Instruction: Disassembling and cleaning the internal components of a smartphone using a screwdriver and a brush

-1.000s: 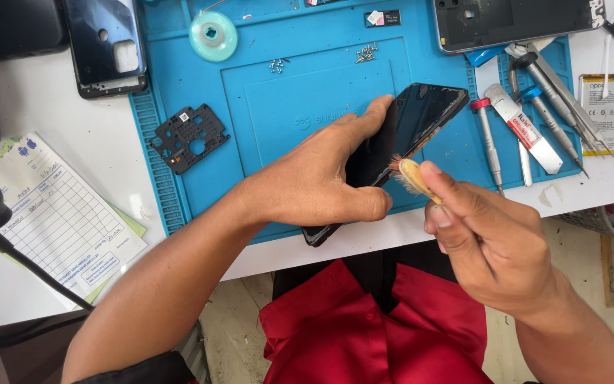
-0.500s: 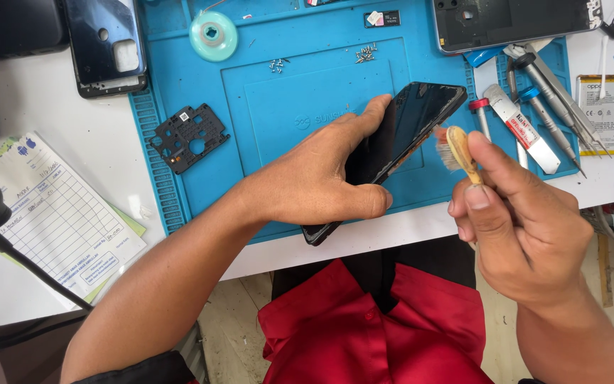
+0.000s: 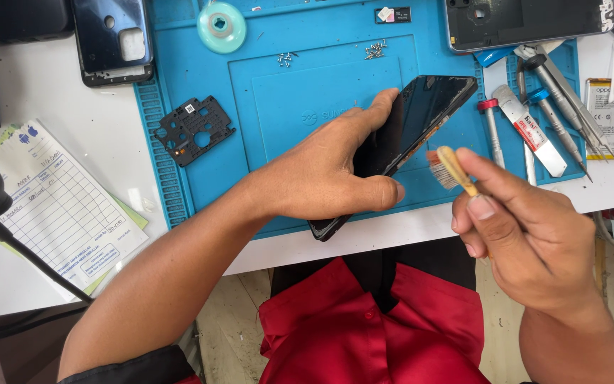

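Brush (image 3: 446, 165) pinched in my right hand (image 3: 527, 238) beside the phone (image 3: 421, 121); left hand (image 3: 328, 174) grips phone. I'd keep strokes light.

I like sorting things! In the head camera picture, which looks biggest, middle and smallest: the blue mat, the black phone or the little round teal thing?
1. Blue mat
2. Black phone, held nearer the camera
3. Round teal thing

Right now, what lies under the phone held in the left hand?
Under the tilted phone the blue work mat shows, and near its lower end the white table edge. The left hand grips its middle, hiding the mat there. The right hand holds a small brush beside it.
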